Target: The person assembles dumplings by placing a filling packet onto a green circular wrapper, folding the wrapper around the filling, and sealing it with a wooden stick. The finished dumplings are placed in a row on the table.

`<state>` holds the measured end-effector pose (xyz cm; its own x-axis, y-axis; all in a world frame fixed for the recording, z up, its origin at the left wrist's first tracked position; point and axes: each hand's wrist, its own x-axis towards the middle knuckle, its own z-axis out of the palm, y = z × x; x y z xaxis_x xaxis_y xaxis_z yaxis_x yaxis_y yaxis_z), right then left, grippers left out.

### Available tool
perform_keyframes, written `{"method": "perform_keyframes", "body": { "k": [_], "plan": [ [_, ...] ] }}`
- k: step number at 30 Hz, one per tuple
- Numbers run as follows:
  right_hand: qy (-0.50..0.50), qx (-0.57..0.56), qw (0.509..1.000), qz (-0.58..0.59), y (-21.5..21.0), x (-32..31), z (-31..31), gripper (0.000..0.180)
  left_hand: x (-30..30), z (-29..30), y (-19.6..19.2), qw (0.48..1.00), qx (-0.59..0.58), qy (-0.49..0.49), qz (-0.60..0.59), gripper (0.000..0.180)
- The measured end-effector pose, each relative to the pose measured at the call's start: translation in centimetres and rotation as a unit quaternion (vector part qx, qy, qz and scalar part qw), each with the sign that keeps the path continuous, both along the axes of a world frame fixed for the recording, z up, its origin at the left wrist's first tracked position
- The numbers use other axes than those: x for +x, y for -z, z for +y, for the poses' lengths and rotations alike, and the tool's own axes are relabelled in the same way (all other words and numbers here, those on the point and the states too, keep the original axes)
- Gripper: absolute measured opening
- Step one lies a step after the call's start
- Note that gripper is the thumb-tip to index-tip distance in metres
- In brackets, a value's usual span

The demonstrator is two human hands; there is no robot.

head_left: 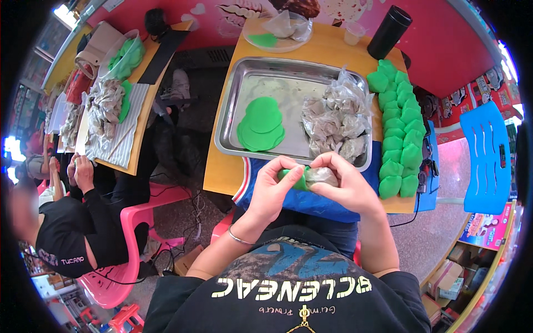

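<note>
In front of my chest, both hands meet over a small bundle. My left hand [271, 191] has its fingers closed on a piece of green sheet [300, 181]. My right hand [350, 186] grips a small clear plastic bag [322, 176] with greyish contents, pressed against the green piece. Just beyond is a metal tray [223, 119]. Round green sheets [261, 123] overlap in its left part, and several knotted clear bags [333, 125] of greyish stuff are heaped at its right. Right of the tray, green-wrapped bundles [401, 130] stand in two rows.
A wooden table [219, 166] carries the tray, a clear bowl [277, 41], a plastic cup [354, 33] and a black cylinder [390, 32]. Blue cloth [327, 208] lies over my lap. At left, another person [78, 222] sits on a pink chair [132, 238] at a second table. A blue chair [483, 161] stands right.
</note>
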<state>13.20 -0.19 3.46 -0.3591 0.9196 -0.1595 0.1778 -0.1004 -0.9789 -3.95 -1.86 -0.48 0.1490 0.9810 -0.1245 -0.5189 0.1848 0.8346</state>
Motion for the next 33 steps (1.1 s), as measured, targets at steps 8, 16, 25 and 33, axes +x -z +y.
{"method": "perform_keyframes", "body": {
  "k": [8, 16, 25, 33],
  "plan": [
    [0.084, 0.076, 0.994, -0.005, 0.3, -0.5, -0.6, 0.012, 0.5, -0.3, 0.4, 0.998, -0.025, 0.031, -0.052, 0.005],
    [0.028, 0.246, 0.960, -0.128, 0.7, -0.6, -1.0, 0.021, 0.5, -0.6, 0.1, 0.997, -0.025, 0.031, -0.066, 0.008],
    [0.019, 0.036, 0.990, -0.133, 0.8, -1.2, -0.9, 0.030, 0.7, -0.3, -0.9, 0.986, 0.091, 0.031, 0.137, 0.006],
    [0.047, 0.164, 0.981, -0.089, 1.8, -0.6, -1.4, 0.027, 1.0, -0.4, -0.4, 0.999, -0.040, 0.029, -0.018, 0.009]
  ]
}}
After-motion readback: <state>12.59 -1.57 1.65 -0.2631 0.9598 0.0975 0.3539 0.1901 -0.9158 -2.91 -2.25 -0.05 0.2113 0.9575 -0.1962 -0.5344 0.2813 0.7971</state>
